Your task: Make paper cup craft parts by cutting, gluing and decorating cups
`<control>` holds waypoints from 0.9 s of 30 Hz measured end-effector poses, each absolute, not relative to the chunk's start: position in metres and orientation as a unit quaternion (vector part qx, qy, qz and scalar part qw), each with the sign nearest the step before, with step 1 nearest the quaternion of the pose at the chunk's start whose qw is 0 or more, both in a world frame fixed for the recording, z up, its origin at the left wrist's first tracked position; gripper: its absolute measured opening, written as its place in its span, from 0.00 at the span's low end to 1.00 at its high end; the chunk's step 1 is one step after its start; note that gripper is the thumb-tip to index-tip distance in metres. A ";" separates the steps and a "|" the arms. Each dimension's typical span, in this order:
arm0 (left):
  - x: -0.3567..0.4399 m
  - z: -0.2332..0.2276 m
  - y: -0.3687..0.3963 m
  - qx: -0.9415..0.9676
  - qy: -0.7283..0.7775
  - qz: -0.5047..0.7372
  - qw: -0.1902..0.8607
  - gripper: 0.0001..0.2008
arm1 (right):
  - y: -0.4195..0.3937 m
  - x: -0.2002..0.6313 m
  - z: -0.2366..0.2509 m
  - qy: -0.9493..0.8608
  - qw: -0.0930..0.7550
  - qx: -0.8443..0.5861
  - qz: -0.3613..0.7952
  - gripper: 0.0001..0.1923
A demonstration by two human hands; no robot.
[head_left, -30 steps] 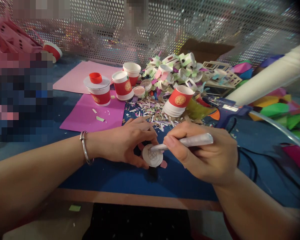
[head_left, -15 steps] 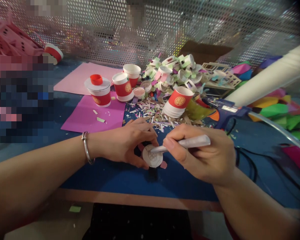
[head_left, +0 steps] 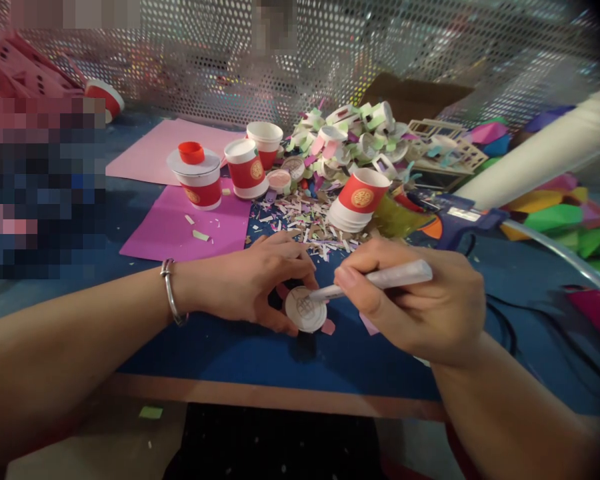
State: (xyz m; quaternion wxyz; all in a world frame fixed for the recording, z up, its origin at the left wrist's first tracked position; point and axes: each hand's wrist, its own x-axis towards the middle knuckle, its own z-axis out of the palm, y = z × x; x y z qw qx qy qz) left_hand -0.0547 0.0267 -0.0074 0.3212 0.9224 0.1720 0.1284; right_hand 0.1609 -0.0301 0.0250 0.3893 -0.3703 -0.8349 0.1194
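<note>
Left hand [head_left: 273,283]: at the middle of the frame, partly curled, thumb and fingers holding a small white disc [head_left: 303,320] by its left side; a silver bracelet [head_left: 168,293] rings the wrist.
Right hand [head_left: 420,303]: right of centre, closed round a white pen [head_left: 405,274] in a writing grip, the thick end pointing right.
Disc: just below the middle of the frame, over the blue surface [head_left: 220,357], with criss-cross lines on its face; a pink tab [head_left: 329,327] shows at its lower right edge.
Pen tip: over the disc's face; from here I can't tell whether it touches.
Purple sheet [head_left: 165,230]: left of centre, under a red-and-white cup [head_left: 203,193] topped by a red ring [head_left: 191,153].
Scraps [head_left: 300,227]: above the hands, spread before a heap of cut cup pieces [head_left: 350,130].
Glue gun [head_left: 467,223]: dark blue, right of the frame, a clear stick [head_left: 555,240] running out of it.
</note>
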 end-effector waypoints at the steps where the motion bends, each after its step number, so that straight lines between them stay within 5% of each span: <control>1: -0.055 -0.007 0.027 0.922 0.173 0.127 0.321 0.20 | -0.030 0.161 0.025 -0.835 0.389 -0.370 0.116 0.09; 13: -0.055 -0.010 0.026 0.930 0.169 0.131 0.298 0.19 | -0.029 0.164 0.024 -0.848 0.375 -0.372 0.040 0.11; 27: -0.056 -0.010 0.028 0.932 0.154 0.137 0.300 0.19 | -0.033 0.162 0.025 -0.845 0.384 -0.350 0.125 0.12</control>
